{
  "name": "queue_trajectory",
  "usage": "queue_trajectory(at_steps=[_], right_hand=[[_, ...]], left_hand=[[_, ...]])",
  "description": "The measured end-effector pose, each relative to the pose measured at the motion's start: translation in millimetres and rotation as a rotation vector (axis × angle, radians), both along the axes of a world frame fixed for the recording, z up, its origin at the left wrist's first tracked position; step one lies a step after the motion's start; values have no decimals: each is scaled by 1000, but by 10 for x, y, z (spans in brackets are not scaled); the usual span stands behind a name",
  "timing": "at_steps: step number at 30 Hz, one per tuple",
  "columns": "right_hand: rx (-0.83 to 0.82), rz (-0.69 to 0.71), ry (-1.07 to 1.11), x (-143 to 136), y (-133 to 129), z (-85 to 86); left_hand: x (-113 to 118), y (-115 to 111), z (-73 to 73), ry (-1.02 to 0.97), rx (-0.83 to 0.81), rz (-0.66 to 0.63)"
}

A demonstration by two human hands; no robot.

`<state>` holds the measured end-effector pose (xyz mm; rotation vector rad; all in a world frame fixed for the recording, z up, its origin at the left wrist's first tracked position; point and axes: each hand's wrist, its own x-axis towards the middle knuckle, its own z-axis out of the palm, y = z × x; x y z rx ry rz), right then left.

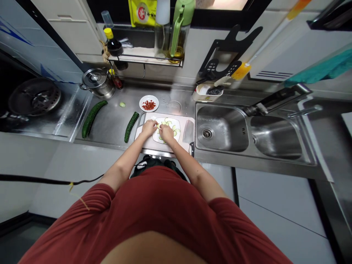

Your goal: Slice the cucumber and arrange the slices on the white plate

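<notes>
A white square plate [177, 123] lies on the pale cutting board [148, 116], with thin cucumber slices [175, 129] laid out over it. My left hand [150, 127] is at the plate's left edge, its fingers closed around what looks like pale green cucumber slices at the fingertips. Over the plate, my right hand [166, 132] has its fingers pinched together and pointing down among the slices; the piece in them is mostly hidden. A cleaver [188, 132] lies flat on the board's right side, its black handle toward me.
Left of the board are a cut cucumber [131, 127], a whole cucumber [94, 118] and a cucumber end [122, 105]. Behind it sits a small plate of chopped red pieces [149, 104]. A steel pot [97, 83] stands at the back left; a double sink [222, 126] is on the right.
</notes>
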<state>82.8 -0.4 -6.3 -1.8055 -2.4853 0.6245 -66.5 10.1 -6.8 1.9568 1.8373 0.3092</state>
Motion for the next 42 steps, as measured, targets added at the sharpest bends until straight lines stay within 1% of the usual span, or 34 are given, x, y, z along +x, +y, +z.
queue_trajectory(at_steps=[3,7,14,22,26,30,32,36,42], right_hand=[[20,33,-34,-2,-58,28],[-7,63,-57,-21,-90,18],[21,82,-67,-15,-70,-30],[18,97,-72,-3,-41,-9],[1,77,-51,18,-44,32],[13,-15,-19,33,-67,50],[12,-37,-13,22,-81,44],[20,-32,-32,-25,-108,18],[14,-13,-69,-40,-122,-10]], left_hand=[[10,-5,13,-1,2,35],[44,-1,-7,27,0,41],[50,-1,-58,36,10,36],[45,1,-65,21,5,32],[43,-5,-50,10,-3,40],[37,-12,-25,-4,22,55],[41,-12,-24,-2,32,59],[68,-16,-39,6,29,45],[86,-32,-52,7,0,57]])
